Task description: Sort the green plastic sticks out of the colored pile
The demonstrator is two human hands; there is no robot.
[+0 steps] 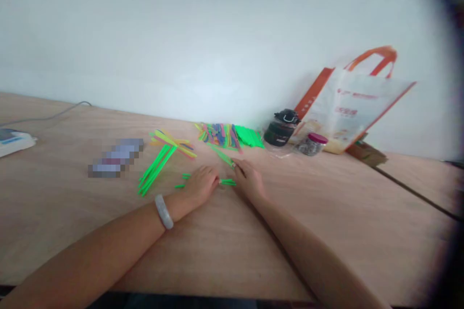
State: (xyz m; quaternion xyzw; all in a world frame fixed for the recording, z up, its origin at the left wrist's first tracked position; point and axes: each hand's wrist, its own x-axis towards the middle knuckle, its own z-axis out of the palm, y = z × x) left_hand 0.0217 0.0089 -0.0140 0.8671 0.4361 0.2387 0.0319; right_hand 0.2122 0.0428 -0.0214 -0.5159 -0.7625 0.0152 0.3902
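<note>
My left hand (203, 184), with a pale bangle at the wrist, rests low over the table with its fingers closed. Short green sticks (227, 182) stick out beyond its fingertips, and more green ends (179, 186) show on its other side; what the fingers grip is partly hidden. Just to the right, my right hand (249, 179) is closed on a thin green strip (224, 156) that points up and left. Left of my hands lie long green sticks (155, 171), their upper ends by a crossed pile of yellow, orange and blue strips (166, 138).
Mixed coloured strips (219, 135) and a green bundle (250, 136) lie near the wall. A black-lidded bottle (279, 130), a jar with a red lid (313, 145) and a carrier bag (348, 111) stand at the back right. A blurred-out flat object (116, 158) lies left.
</note>
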